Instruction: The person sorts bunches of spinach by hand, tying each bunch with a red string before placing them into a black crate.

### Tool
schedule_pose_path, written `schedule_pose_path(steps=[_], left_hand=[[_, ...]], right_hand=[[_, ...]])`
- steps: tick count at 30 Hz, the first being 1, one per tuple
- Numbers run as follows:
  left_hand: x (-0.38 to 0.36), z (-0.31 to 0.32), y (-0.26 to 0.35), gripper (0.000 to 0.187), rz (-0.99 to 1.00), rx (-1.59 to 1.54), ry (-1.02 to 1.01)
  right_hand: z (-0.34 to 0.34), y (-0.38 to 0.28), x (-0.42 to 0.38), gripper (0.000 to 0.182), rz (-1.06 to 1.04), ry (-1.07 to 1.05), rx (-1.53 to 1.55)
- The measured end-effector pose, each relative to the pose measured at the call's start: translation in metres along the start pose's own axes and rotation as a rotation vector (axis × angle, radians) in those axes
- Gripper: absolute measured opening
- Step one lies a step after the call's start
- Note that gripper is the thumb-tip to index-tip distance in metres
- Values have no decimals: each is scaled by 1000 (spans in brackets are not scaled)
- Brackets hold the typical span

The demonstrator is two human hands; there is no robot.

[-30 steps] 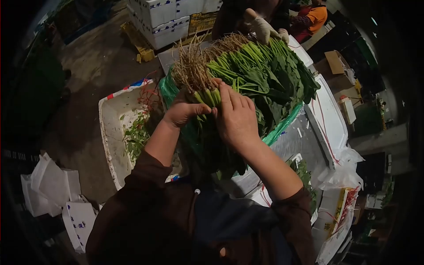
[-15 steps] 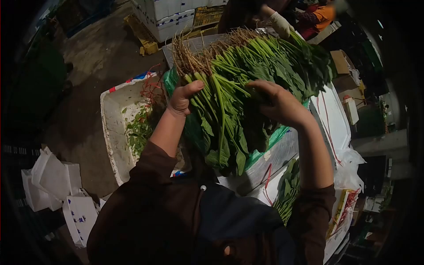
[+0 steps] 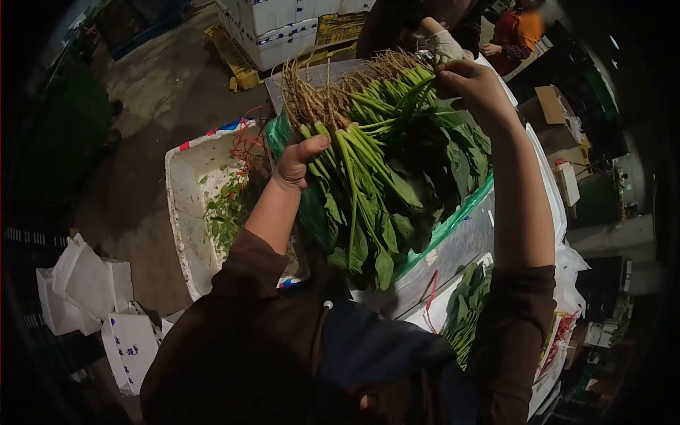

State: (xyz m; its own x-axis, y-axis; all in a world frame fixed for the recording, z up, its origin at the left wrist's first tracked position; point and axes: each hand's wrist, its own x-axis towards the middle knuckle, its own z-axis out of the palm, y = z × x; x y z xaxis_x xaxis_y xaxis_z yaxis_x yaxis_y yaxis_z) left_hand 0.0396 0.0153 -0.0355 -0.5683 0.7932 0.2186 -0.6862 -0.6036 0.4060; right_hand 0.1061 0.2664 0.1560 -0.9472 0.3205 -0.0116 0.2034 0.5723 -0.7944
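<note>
A bunch of leafy greens (image 3: 354, 166) with long brown roots lies at the left end of the pile, and my left hand (image 3: 303, 159) is closed round its stems from the left side. My right hand (image 3: 471, 81) is at the far right end of the pile, fingers pinched at the tip of a curved green stem. Right beside it is another person's gloved hand (image 3: 448, 47). More rooted greens (image 3: 457, 145) lie between my hands, on green plastic film (image 3: 443, 230) over a metal surface (image 3: 453, 248).
A white foam box (image 3: 178, 212) with leaf scraps and red ties stands at left. Stacked white boxes (image 3: 283, 35) and a yellow crate (image 3: 237, 60) are at the back. Another bundle of greens (image 3: 467, 312) lies near my right elbow. A person in orange (image 3: 513, 35) is at the far right.
My right hand has moved up and to the right, from over the leaves to beside the gloved hand. My left hand keeps its hold on the bunch.
</note>
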Motion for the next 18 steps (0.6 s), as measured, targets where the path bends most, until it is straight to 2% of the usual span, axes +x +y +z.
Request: schedule_pose_path(steps=[1,2,4,6,7,9,10,11,12,13,14,15,16,18], left_hand=[[1,2,1,52,-5,-35,35],[-1,-26,-1,55,-52,-63,64],[-2,-11,2,55,32,-16,23],[-4,-34,4,60,-36,-7,30],[-5,-34,4,65,-66,13,11],[-3,-32,3,61,-17,35,42],[-4,-29,3,60,18,39,49],[-7,-28,2,59,52,40,59],[-6,-43,3,62,-3,26,18],[-6,-43,2,62,-4,24,21],[-6,-41,2,61,1,35,40],[-5,-40,2,61,5,47,59],[-3,-43,-1,61,-6,26,62],[-1,-36,-1,62,-35,25,56]], right_hand=[[0,0,13,27,-140,87,-57],[-2,0,22,26,-281,173,-114],[1,-42,10,26,-309,307,-93],[2,-54,11,26,-459,428,-144],[8,-73,-1,26,-463,433,-146],[17,-106,-25,25,-215,533,73],[1,-102,-15,25,-285,556,340],[-18,-95,-17,25,-315,675,276],[-33,-103,-25,26,-344,792,211],[-20,-118,-32,26,-341,790,210],[-66,-108,-25,26,-346,735,164],[-125,-92,-19,27,-350,681,119],[-264,-44,16,28,-352,627,76],[-190,-71,4,29,-353,562,41]])
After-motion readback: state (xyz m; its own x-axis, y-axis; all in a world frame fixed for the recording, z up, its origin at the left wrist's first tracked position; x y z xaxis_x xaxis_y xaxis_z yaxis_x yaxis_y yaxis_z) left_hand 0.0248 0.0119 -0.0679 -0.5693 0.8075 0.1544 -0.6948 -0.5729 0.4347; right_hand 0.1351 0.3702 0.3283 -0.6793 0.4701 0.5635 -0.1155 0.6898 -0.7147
